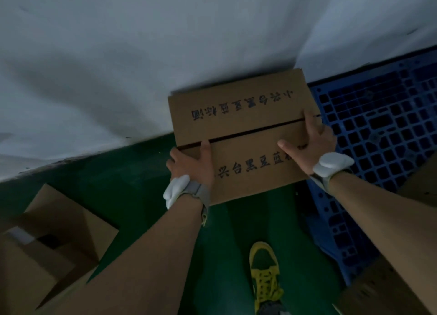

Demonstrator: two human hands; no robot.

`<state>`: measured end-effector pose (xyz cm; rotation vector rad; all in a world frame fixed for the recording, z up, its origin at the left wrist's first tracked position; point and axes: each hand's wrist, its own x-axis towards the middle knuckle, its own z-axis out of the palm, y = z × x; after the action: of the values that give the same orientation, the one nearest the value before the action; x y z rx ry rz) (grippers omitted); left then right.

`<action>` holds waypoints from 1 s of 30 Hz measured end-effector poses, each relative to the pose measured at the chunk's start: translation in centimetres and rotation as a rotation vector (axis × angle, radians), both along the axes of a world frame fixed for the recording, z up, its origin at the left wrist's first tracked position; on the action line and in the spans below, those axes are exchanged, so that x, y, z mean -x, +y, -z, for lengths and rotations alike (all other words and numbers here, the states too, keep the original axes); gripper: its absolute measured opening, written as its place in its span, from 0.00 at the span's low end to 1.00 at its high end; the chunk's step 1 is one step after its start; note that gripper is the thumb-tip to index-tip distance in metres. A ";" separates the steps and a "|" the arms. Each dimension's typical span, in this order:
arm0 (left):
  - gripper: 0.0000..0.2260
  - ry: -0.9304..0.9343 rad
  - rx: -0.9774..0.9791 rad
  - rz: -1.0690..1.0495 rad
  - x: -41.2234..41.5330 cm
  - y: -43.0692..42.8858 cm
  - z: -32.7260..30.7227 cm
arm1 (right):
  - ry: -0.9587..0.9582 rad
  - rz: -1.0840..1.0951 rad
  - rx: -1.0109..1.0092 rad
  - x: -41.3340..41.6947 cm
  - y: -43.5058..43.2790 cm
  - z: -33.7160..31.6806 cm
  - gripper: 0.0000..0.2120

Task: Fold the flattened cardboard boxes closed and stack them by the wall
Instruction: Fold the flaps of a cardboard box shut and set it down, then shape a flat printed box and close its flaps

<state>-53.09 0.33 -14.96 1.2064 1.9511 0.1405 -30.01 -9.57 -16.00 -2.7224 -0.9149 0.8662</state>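
Observation:
A brown cardboard box (238, 125) with black printed characters is folded closed, its two top flaps meeting in a dark seam. It is held up near the white wall (118, 66), its far edge close to it. My left hand (191, 165) grips the box's left side with the thumb on the top flap. My right hand (309, 142) grips the right side, fingers spread over the top. Both wrists wear white devices on grey straps.
An open cardboard box (54, 239) stands at the lower left on the green floor (227, 232). A blue plastic pallet (378, 125) lies to the right, with more cardboard (369, 288) at its near edge. My yellow-laced shoe (264, 272) is below the box.

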 end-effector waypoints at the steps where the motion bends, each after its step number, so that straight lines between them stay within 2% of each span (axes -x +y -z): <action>1: 0.35 0.008 0.008 0.005 -0.7 0.2 0.1 | 0.002 -0.006 0.006 -0.5 0.0 0.4 0.47; 6: 0.35 0.085 0.085 -0.083 -1.5 1.3 1.2 | -0.008 -0.027 0.115 -0.9 0.3 1.7 0.46; 10: 0.35 0.099 0.172 -0.002 -0.8 2.7 1.8 | -0.005 -0.032 0.268 -0.7 1.4 1.0 0.47; 13: 0.35 0.052 0.160 0.016 -1.9 2.7 -0.4 | -0.011 -0.045 0.393 -0.2 2.7 -0.4 0.47; 15: 0.36 0.058 0.132 0.075 -2.8 2.1 -2.9 | -0.028 -0.014 0.389 1.0 3.0 -1.7 0.45; 18: 0.34 0.120 0.119 0.257 -3.4 0.9 -6.1 | -0.062 0.000 0.300 2.9 2.2 -4.0 0.40; 21: 0.30 0.182 0.068 0.508 -3.4 -0.6 -9.0 | -0.022 -0.012 0.204 3.7 0.2 -6.6 0.41; 27: 0.28 -0.089 -0.057 0.866 -6.5 -4.7 -15.6 | -0.004 0.100 0.163 2.2 -6.9 -12.8 0.39; 30: 0.28 -0.141 -0.024 1.031 -9.5 -8.1 -18.2 | -0.037 0.227 0.146 0.5 -12.8 -16.1 0.38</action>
<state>-43.63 -7.72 3.27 1.9916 1.0181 -0.2794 -30.53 -22.41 0.09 -2.9012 -0.5520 0.8702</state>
